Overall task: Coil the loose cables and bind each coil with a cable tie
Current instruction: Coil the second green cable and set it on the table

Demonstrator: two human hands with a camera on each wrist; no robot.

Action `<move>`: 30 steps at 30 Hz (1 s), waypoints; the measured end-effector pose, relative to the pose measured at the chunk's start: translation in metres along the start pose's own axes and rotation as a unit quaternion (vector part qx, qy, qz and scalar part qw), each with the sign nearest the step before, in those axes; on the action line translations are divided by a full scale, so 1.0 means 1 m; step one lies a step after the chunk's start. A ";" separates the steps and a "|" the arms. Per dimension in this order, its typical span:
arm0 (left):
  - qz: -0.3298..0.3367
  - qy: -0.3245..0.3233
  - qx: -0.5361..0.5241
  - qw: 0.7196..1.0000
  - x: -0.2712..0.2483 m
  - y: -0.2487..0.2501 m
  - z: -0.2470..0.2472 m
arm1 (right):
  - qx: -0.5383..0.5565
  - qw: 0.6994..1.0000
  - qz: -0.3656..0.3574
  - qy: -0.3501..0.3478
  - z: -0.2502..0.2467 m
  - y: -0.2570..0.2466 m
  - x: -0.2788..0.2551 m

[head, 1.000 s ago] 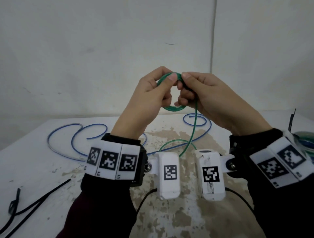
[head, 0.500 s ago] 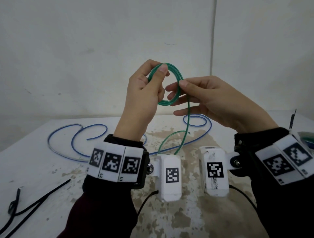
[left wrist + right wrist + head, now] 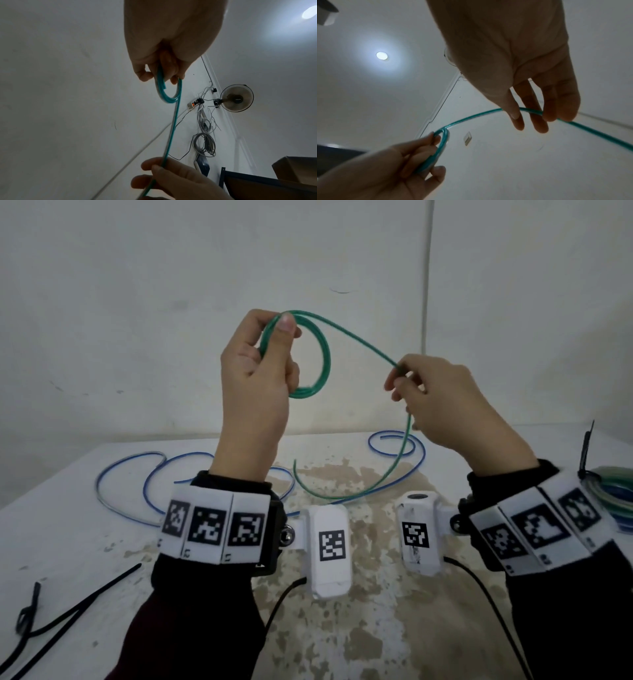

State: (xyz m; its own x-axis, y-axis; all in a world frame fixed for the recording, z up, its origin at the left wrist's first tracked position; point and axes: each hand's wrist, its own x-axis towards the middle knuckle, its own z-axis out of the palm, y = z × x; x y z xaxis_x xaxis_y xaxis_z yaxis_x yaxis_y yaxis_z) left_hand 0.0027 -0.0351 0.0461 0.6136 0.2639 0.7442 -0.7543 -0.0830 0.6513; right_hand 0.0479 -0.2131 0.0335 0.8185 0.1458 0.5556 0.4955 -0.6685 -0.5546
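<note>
A small coil of green cable (image 3: 322, 361) is raised above the table, and my left hand (image 3: 263, 361) pinches its top between thumb and fingers. In the left wrist view the same coil (image 3: 51, 94) hangs below the fingers. From the coil a loose strand (image 3: 363, 344) runs right to my right hand (image 3: 428, 398), which holds it between thumb and curled fingers; the right wrist view shows the strand (image 3: 530, 110) passing under those fingers. The green tail (image 3: 387, 477) drops to the table and curls left. A loose blue cable (image 3: 144, 474) snakes across the table behind my wrists.
Black cable ties (image 3: 61, 614) lie at the table's front left. At the right edge sits a bound coil (image 3: 613, 491) of green and blue cable with a black tie (image 3: 586, 446) sticking up. A white wall stands close behind the worn white table (image 3: 359, 645).
My hands have drawn apart: the left lifted the coil higher and to the left, the right slid out along the strand to the right and lower. More of the tail has left the table.
</note>
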 end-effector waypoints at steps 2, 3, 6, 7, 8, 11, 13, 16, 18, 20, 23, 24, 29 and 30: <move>0.006 -0.009 0.003 1.000 -0.002 0.002 0.004 | -0.039 0.998 -0.009 0.056 0.000 0.004 0.000; 0.009 -0.015 0.004 1.000 -0.003 0.002 0.006 | -0.054 0.996 -0.009 0.068 -0.001 0.005 0.000; 0.010 -0.029 0.009 0.999 -0.004 0.002 0.009 | -0.097 0.994 0.003 0.048 -0.004 0.006 -0.001; 0.006 -0.034 0.012 0.999 -0.005 0.002 0.009 | -0.115 0.993 0.007 0.018 -0.007 0.005 -0.001; 0.001 -0.041 0.018 0.999 -0.005 0.002 0.009 | -0.123 0.992 0.009 -0.017 -0.009 0.003 -0.002; -0.021 -0.072 0.044 0.996 -0.005 0.002 0.008 | -0.027 0.996 -0.001 -0.086 -0.019 -0.008 -0.007; -0.032 -0.087 0.063 0.994 -0.004 0.002 0.006 | 0.045 0.997 -0.011 -0.069 -0.026 -0.015 -0.011; -0.045 -0.116 0.101 0.987 -0.004 0.002 0.001 | 0.020 0.999 -0.045 -0.014 -0.031 -0.018 -0.012; -0.052 -0.139 0.124 0.981 -0.004 0.001 -0.001 | 0.030 0.996 -0.087 0.014 -0.031 -0.021 -0.013; -0.055 -0.160 0.141 0.975 -0.005 0.000 0.000 | 0.063 0.991 -0.120 0.007 -0.028 -0.026 -0.014; -0.073 -0.197 0.148 0.966 -0.006 0.000 0.001 | 0.073 0.988 -0.130 -0.040 -0.020 -0.025 -0.010; -0.084 -0.207 0.146 0.964 -0.006 0.000 0.001 | 0.077 0.987 -0.128 -0.052 -0.018 -0.024 -0.009; -0.107 -0.212 0.097 0.967 -0.006 0.005 -0.001 | 0.167 0.976 -0.091 -0.102 -0.014 -0.027 -0.009; -0.108 -0.211 0.085 0.968 -0.006 0.005 -0.001 | 0.205 0.969 -0.076 -0.114 -0.014 -0.028 -0.010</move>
State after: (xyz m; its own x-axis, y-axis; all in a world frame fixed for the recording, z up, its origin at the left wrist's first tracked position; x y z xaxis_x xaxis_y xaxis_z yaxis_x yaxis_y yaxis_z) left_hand -0.0052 -0.0360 0.0453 0.8209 -0.1205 0.5583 -0.5699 -0.2361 0.7871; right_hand 0.0214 -0.2064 0.0523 0.7464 0.4081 0.5257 0.6517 -0.2878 -0.7018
